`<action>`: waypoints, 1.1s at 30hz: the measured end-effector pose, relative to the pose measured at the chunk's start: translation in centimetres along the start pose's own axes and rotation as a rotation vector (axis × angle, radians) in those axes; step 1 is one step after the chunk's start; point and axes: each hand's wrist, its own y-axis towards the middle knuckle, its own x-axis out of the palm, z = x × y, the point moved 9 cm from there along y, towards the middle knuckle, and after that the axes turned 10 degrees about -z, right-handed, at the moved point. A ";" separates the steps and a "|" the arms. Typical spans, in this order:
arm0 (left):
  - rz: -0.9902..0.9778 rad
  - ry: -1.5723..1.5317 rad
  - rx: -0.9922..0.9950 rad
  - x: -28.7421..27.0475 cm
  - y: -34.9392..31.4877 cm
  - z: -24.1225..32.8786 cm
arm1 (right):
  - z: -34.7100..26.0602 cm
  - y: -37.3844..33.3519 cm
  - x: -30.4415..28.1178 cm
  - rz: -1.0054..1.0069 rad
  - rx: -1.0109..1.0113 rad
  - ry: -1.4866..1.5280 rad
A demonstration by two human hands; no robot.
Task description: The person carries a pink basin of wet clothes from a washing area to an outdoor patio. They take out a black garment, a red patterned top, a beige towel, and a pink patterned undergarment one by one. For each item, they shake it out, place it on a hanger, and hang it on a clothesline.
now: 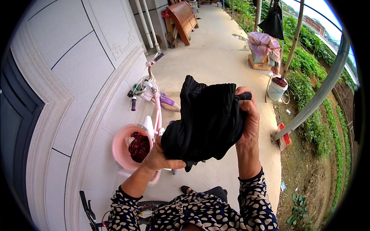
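A bunched black garment [210,121] is held up in front of me between both hands; its exact kind is hidden by the folds. My left hand [160,156] grips its lower left side, with the thumb across the near edge. On the right, my right hand [249,115] pinches a fold near the top corner, fingers curled over it. Beyond my left wrist is a pink basin [120,148] holding a dark red and black patterned cloth [139,147] and a pale one.
A pink child's bicycle [158,111] stands by the left wall, beside the basin. Another bicycle's handlebar [88,210] is at lower left. A grey metal pole [316,100] rises at right near a white bucket [277,89] and a wrapped stack of bags [265,48]. Garden plants border the paving.
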 end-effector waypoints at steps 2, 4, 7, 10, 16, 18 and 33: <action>-0.115 -0.338 -0.176 2.8 0.2 -6.2 | -4.4 -0.9 2.0 -0.044 -0.010 0.000; -0.122 -0.459 -0.309 5.5 -0.1 -11.6 | -7.6 -2.6 2.2 -0.155 0.008 -0.133; -0.230 -0.638 -0.415 11.8 0.2 -16.0 | -11.0 -5.6 1.8 -0.195 0.091 -0.181; -0.379 -0.892 -0.315 16.3 3.7 -16.8 | -15.5 -8.5 1.0 -0.163 0.112 -0.257; -0.315 -0.539 -0.322 25.6 9.4 -17.2 | -26.3 -13.1 -2.1 0.029 0.076 -0.554; -0.258 -0.519 -0.271 26.9 10.6 -16.6 | -31.1 -14.4 -2.7 0.083 0.028 -0.718; -0.305 -0.323 -0.075 31.6 22.3 -6.8 | -45.1 -22.0 -5.6 0.294 0.087 -1.375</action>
